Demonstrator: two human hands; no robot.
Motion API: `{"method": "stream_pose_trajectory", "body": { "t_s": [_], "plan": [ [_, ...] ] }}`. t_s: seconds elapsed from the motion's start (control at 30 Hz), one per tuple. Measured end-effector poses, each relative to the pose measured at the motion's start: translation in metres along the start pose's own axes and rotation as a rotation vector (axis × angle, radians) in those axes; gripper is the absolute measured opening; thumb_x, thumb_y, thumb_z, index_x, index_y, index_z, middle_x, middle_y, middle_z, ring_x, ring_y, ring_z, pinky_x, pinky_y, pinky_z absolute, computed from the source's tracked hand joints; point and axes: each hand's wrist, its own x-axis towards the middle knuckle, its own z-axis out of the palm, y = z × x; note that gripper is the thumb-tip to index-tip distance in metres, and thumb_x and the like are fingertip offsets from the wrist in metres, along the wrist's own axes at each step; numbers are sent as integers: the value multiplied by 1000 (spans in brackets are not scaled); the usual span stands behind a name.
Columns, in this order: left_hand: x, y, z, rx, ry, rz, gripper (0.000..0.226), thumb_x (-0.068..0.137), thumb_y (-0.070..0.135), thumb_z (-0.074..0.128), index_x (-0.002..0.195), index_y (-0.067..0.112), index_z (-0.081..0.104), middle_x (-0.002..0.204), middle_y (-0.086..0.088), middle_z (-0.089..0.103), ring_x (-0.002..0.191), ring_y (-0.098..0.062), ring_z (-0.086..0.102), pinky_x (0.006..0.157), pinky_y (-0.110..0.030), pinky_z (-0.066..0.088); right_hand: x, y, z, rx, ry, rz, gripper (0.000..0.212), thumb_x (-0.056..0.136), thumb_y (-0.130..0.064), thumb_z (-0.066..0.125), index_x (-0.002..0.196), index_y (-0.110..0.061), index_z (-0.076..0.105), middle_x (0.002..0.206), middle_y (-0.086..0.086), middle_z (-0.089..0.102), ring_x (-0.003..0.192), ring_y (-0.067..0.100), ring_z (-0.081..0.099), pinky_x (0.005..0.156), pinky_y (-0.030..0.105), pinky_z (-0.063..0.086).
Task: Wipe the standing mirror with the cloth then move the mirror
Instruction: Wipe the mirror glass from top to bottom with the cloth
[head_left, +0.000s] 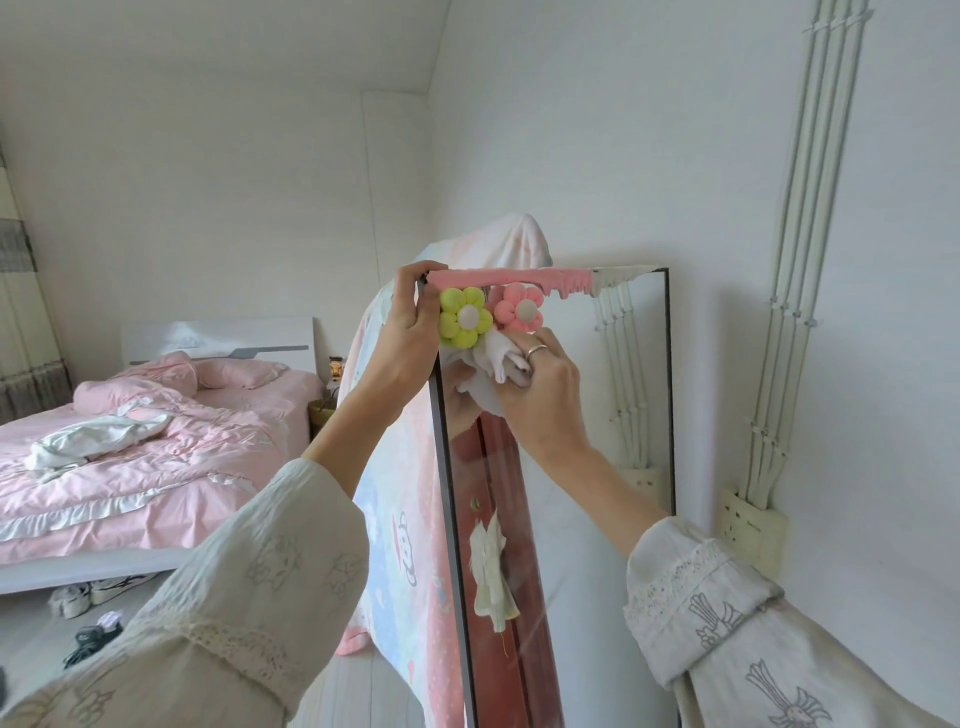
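At twelve o'clock from you, close in front, stands the mirror (597, 395), a tall dark-framed panel whose long axis runs upright, leaning slightly, with pink trim along its top edge. Your left hand (410, 332) grips the top left corner of the frame, fingers (413, 271) curled over the top edge and the thumb against the front, steadying it. Your right hand (535, 384) is at one o'clock, just right of the left hand, its fingers closed around a bunched white cloth (493, 364) and pressing it to the glass near the top left corner. A yellow flower (465, 317) and a pink flower (519, 307), both padded decorations, sit on the glass just above the cloth, touching or nearly touching it.

Both arms reach forward and up, wrists raised, sleeves fallen back toward the elbows. The right hand is the one placed to wipe; most of the glass lies below it at six o'clock, so the coming strokes probably travel down the mirror's length. A pink patterned blanket (400, 493) hangs behind the mirror at eleven o'clock, and a bed (156, 441) lies at nine o'clock.
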Motion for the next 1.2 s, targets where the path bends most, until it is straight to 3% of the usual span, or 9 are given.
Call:
{"method": "stream_pose_trajectory", "body": {
  "t_s": [0.13, 0.3, 0.57, 0.7, 0.8, 0.93, 1.0, 1.07, 1.2],
  "plan": [
    [0, -1, 0, 33, 11, 12, 18, 100, 33, 22, 107, 35, 39, 97, -2, 55, 80, -16, 55, 59, -26, 47, -13, -10, 8, 59, -18, -9, 36, 75, -6, 68, 110, 0, 64, 101, 9, 58, 87, 12, 51, 77, 20, 45],
    [2, -1, -1, 38, 2, 6, 18, 99, 33, 23, 106, 36, 39, 100, -4, 56, 86, -17, 56, 67, -35, 50, 5, 1, 9, 84, 44, 117, 11, 78, -3, 65, 88, 1, 67, 86, -1, 55, 76, 14, 53, 64, 12, 38],
    [-1, 0, 0, 21, 11, 13, 18, 99, 32, 23, 103, 38, 40, 94, -6, 54, 77, -21, 56, 58, -32, 47, -19, -6, 10, -8, -80, -67, 34, 77, -3, 64, 111, -4, 64, 85, -2, 47, 67, 9, 46, 64, -3, 36],
    [-2, 4, -1, -9, -19, -5, 19, 99, 31, 24, 104, 37, 41, 94, -3, 54, 77, -18, 55, 61, -34, 48, -18, -18, 16, 35, 13, -32, 20, 77, -9, 55, 90, -1, 68, 76, 0, 49, 60, 9, 44, 58, 9, 37],
    [-3, 6, -6, -92, -90, -71, 18, 100, 32, 25, 105, 38, 41, 93, 2, 55, 77, -16, 56, 62, -35, 49, -18, -26, 24, 160, 79, 138, 13, 79, -6, 62, 69, -13, 58, 66, -1, 52, 60, 11, 47, 58, 18, 38],
    [-4, 8, -11, -179, -179, -116, 20, 100, 28, 27, 104, 39, 43, 94, 1, 56, 76, -18, 57, 65, -33, 49, -18, -32, 28, 214, 103, 112, 14, 80, -10, 67, 71, -13, 56, 65, -5, 51, 58, 4, 46, 57, 5, 35],
    [-4, 8, -12, -184, -183, -125, 20, 100, 28, 27, 104, 39, 43, 95, 1, 57, 78, -18, 57, 66, -35, 50, -13, -24, 23, 148, 35, -2, 4, 79, -7, 67, 81, -7, 64, 74, -4, 54, 63, 9, 48, 61, 2, 35],
    [-4, 9, -12, -161, -177, -130, 18, 100, 30, 27, 106, 38, 42, 92, 3, 57, 75, -15, 59, 66, -36, 52, -8, -12, 14, 76, -80, -58, 17, 77, -1, 65, 94, -3, 66, 85, -1, 56, 73, 13, 53, 65, 3, 37],
    [-5, 11, -11, -134, -158, -137, 16, 100, 34, 27, 108, 36, 40, 89, 1, 56, 73, -19, 59, 69, -38, 55, -13, 4, -10, 1, -412, -102, 16, 76, 3, 59, 92, 1, 64, 82, 11, 57, 71, 23, 54, 65, 20, 44]
  ]
}}
